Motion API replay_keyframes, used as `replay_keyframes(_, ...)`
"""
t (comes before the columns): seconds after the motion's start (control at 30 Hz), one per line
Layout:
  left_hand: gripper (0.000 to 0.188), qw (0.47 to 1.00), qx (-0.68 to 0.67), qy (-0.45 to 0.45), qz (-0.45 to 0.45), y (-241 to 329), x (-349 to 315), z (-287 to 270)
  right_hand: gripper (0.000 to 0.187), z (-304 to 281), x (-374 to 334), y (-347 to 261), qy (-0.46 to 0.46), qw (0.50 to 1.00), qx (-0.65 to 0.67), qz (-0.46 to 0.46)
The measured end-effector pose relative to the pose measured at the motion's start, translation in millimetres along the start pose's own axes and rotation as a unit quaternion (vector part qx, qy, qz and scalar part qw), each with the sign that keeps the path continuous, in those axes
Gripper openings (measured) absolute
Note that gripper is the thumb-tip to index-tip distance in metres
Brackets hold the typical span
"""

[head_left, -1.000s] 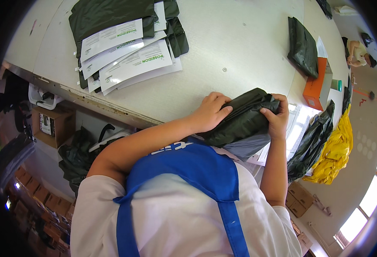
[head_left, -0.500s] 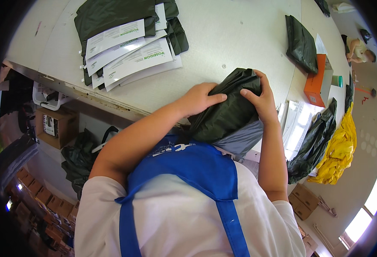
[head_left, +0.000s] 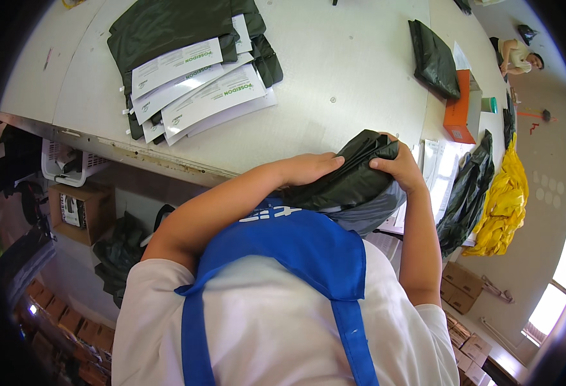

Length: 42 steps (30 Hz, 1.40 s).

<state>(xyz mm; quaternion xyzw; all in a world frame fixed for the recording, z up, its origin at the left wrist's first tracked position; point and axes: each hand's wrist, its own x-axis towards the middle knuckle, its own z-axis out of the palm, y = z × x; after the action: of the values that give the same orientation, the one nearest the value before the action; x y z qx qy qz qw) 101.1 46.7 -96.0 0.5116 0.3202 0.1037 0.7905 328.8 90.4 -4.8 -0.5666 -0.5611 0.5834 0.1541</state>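
Both my hands hold a dark green folded plastic bag [head_left: 350, 177] against my chest, above the near edge of the white table [head_left: 334, 83]. My left hand [head_left: 308, 168] lies flat on the bag's left side. My right hand [head_left: 400, 168] grips its upper right corner. A grey piece [head_left: 366, 215] shows under the bag, just above my blue apron [head_left: 296, 251].
A stack of dark green bags with white paper sheets [head_left: 189, 77] lies at the table's far left. Another dark bag [head_left: 434, 58] and an orange box [head_left: 460, 106] sit at the right. Dark and yellow bags [head_left: 498, 199] hang past the table. A person [head_left: 518, 58] is far right.
The bag has been lifted and tilted from lying flat to bunched upright against my chest, and both hands have shifted with it.
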Motion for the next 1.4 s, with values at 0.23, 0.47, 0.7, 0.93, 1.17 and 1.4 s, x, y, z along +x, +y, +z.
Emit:
replay_keyframes(0.23,0.067,0.990,-0.099,-0.064,-0.075,28.3,-9.1,-8.4,0.054,-19.1,-5.3,8.4,-0.017,0.999,0.021,-0.035)
replay_keyframes(0.47,0.058,0.955,-0.286,-0.080,-0.016,18.8,-6.0,13.0,0.060,-33.5,-15.0,11.1,-0.041,0.989,0.103,-0.098)
replay_keyframes(0.7,0.043,0.981,-0.192,-0.037,0.024,-7.4,20.2,10.4,0.065,-47.6,-24.6,35.4,-0.001,0.985,0.116,-0.126)
replay_keyframes(0.93,0.029,0.984,0.166,-0.008,-0.066,22.1,60.3,19.8,0.057,-37.5,-19.4,34.5,0.003,0.986,0.101,-0.133)
replay_keyframes(1.17,0.024,0.872,0.477,0.110,-0.009,4.6,67.3,16.4,0.060,-40.6,-12.3,36.5,-0.023,0.990,0.084,-0.107)
replay_keyframes(1.4,0.011,0.950,0.026,0.287,0.118,-18.1,47.8,16.7,0.053,-32.4,4.5,15.6,-0.028,0.992,-0.035,-0.114)
